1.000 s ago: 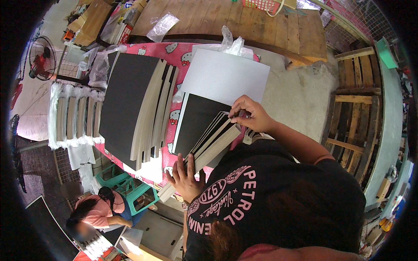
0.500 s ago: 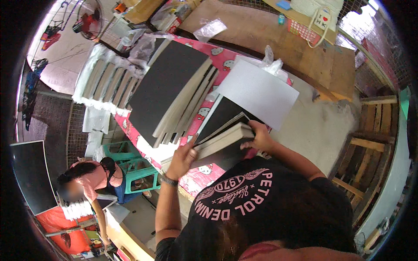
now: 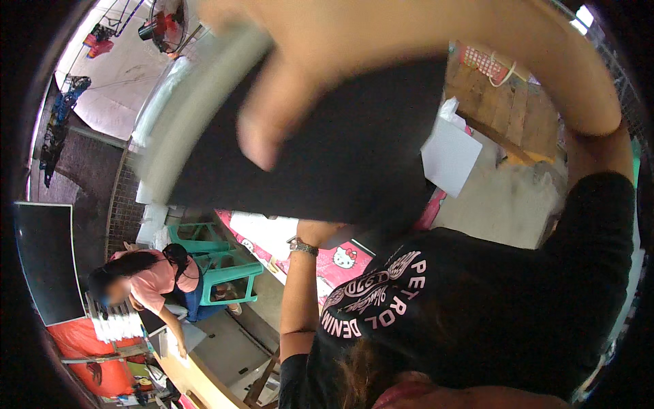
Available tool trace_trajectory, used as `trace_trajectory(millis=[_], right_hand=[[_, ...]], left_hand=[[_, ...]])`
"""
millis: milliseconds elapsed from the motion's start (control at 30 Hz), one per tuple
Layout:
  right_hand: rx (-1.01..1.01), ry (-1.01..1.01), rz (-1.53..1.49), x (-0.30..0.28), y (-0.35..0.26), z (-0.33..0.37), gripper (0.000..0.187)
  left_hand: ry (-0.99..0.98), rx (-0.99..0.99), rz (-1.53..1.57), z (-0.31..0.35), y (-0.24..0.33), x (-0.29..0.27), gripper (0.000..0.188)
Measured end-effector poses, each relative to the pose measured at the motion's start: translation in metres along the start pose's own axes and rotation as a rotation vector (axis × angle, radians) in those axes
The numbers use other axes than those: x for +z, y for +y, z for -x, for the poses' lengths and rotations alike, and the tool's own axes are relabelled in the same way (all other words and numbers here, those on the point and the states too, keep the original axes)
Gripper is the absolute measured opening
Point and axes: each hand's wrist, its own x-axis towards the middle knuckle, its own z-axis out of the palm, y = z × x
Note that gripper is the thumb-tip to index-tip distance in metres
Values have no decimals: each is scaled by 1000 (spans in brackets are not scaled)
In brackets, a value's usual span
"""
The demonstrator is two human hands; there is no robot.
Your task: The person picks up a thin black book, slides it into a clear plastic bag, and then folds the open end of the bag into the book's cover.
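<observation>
A thick stack of black-faced sheets [image 3: 354, 150] with pale edges is held up close in front of me, its left part blurred. My right hand [image 3: 327, 54] reaches over its upper part, thumb pressed on the black face and fingers at the far edge, closed on it. Down at the lower edge, my left hand [image 3: 319, 232] grips the stack, its fingers largely hidden. Behind lies a table with a pink cartoon-print cloth [image 3: 344, 258], mostly covered from view. A pale grey sheet [image 3: 453, 153] shows to the right of the stack.
At the left, a person in a pink top [image 3: 153, 273] leans over a wooden table [image 3: 204, 382]. Green plastic stools [image 3: 231, 273] stand between us. A fan [image 3: 163, 31] is at the far left; a wooden bench [image 3: 504, 109] is at the far right.
The stack has been raised from the table toward me and tilted, now hiding the piles there. My right hand has moved up and left over it; my left hand has shifted slightly right.
</observation>
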Motion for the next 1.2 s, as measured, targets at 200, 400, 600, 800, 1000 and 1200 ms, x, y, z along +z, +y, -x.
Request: trace_trajectory(millis=[200,400,600,800,1000,1200], right_hand=[[299,330,-177,13,80,-100,71],[742,410,-1032,292,167,-146,90],[792,-97,-812,490,231,-85,92],[845,-292,-701,472,186,-99,95],[466,183,-642,377,168,73,58],[1734,-79,-100,457,134,441,64]], left_hand=[[-361,-517,27,2,7,-17,44],[-340,-540,28,1,17,-26,37],[-308,-498,94,4,27,-30,35],[-203,-708,63,73,38,-43,24],[-91,-847,277,94,45,-43,16],[-149,-979,867,107,-13,-8,20]])
